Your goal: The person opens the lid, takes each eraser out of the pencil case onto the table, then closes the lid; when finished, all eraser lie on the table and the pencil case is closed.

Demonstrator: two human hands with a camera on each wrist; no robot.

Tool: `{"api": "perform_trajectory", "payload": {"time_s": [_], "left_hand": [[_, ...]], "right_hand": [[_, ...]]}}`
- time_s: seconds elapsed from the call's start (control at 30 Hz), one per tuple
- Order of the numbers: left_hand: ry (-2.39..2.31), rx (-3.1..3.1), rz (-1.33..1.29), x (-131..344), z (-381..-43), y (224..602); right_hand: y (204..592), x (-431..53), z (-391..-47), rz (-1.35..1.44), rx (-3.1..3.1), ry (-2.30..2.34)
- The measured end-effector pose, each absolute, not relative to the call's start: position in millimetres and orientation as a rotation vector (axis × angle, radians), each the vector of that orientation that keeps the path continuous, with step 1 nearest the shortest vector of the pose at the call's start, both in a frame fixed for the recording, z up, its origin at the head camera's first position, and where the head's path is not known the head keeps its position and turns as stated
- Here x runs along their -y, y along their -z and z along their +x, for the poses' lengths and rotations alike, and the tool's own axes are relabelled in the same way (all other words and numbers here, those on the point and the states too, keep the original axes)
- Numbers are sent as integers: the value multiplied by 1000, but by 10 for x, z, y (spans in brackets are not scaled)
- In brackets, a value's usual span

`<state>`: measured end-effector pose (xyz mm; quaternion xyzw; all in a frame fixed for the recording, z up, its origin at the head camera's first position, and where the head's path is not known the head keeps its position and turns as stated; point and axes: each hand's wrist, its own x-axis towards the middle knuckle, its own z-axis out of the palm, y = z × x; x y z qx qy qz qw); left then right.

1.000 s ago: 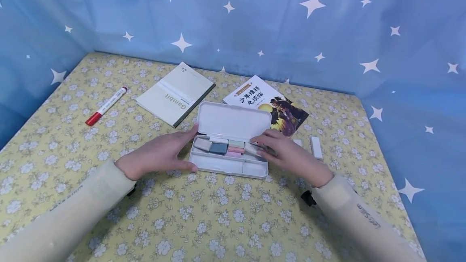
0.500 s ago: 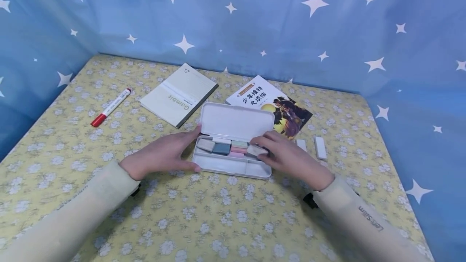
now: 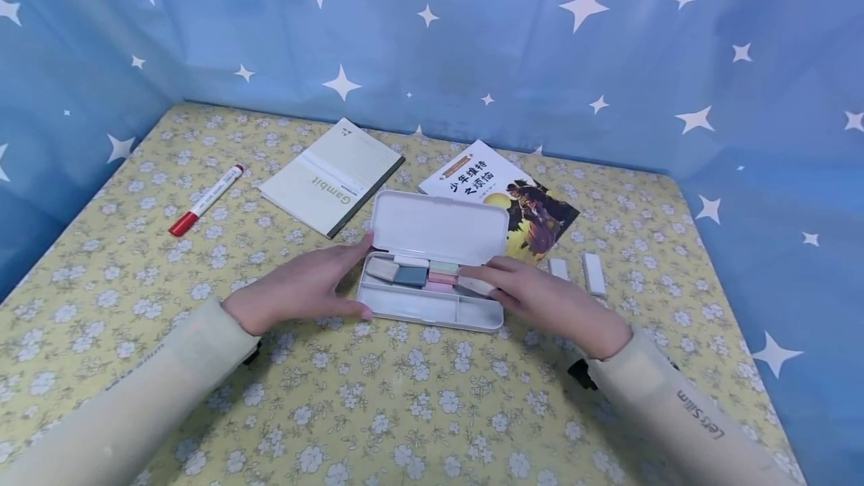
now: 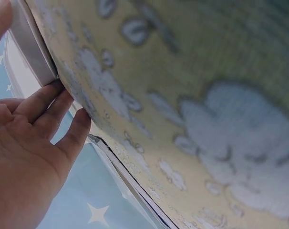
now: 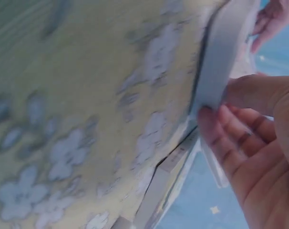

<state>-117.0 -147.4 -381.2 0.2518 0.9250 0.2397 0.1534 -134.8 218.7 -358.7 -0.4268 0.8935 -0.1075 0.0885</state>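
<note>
A white pencil case (image 3: 412,307) lies with its lid (image 3: 440,227) raised. My left hand (image 3: 304,280) holds its left end, thumb at the front edge and fingers at the back corner. In the back compartment lie a whitish eraser-like block (image 3: 382,269), a blue-grey block (image 3: 410,277) and green and pink blocks (image 3: 443,274). At the right end, my right hand (image 3: 533,287) reaches over the rim, its fingers on or just above a pale eraser-like block (image 3: 475,286) in the case. In the right wrist view, other fingers rest against the case's outer wall (image 5: 216,62).
Two white blocks, a shorter one (image 3: 558,268) and a longer one (image 3: 594,274), lie right of the case. Behind it are a notebook (image 3: 331,175) and an illustrated book (image 3: 472,163). A red-capped marker (image 3: 205,199) lies at the left on the flowered tablecloth (image 3: 378,411).
My right hand has lowered the pale block, tilted up half a second ago, into the right end of the case, and its fingers have straightened somewhat. The left hand keeps its place.
</note>
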Motion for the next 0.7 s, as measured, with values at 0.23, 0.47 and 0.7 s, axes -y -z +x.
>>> {"api": "perform_trajectory", "payload": {"time_s": [0.23, 0.47, 0.7], "left_hand": [[-698, -2645, 726, 1472, -1172, 3807], [-655, -2652, 740, 1475, -1178, 3800], [-684, -2645, 746, 1473, -1173, 3814]], "right_hand": [[3616, -2203, -1360, -1126, -2628, 446], [3675, -2368, -1335, -1074, -2714, 772], [3637, -2662, -1348, -944, -2834, 843]]}}
